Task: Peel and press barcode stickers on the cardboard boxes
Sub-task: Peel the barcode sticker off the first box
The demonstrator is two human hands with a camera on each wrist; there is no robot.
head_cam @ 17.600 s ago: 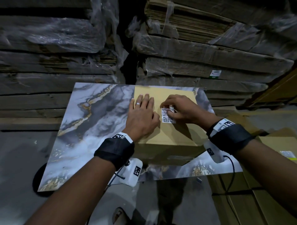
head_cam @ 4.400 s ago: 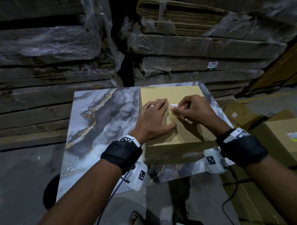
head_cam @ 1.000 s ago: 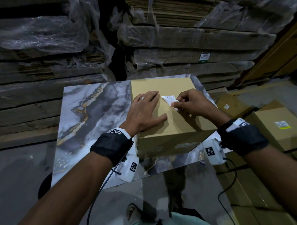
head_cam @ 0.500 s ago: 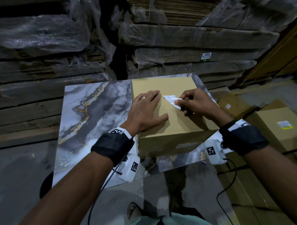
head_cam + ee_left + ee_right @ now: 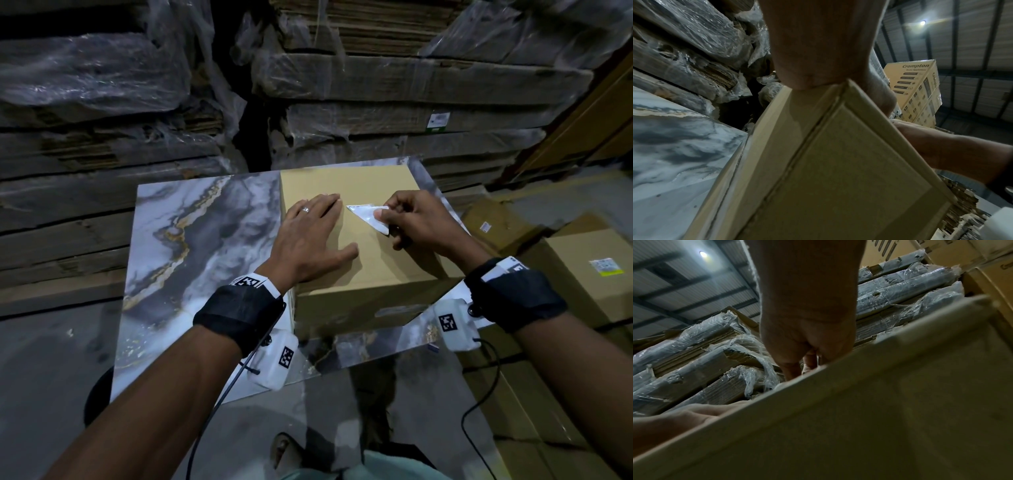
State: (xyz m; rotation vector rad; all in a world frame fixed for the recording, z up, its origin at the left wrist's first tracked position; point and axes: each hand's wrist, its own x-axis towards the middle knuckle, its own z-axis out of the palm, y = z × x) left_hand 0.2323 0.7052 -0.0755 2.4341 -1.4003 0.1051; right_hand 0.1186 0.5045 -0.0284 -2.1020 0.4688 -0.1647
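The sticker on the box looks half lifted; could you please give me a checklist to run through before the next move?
1. Cardboard box steadied: ok, the left hand lies flat on its top.
2. Grip on the sticker: ok, the right hand pinches its near corner.
3. Sticker free of the box: not ok, its far edge is on the top and the rest is lifted.
4. Printed side undamaged: cannot tell, only the blank underside shows.
5. Box seated on the marble board: ok, flat, at the right side.
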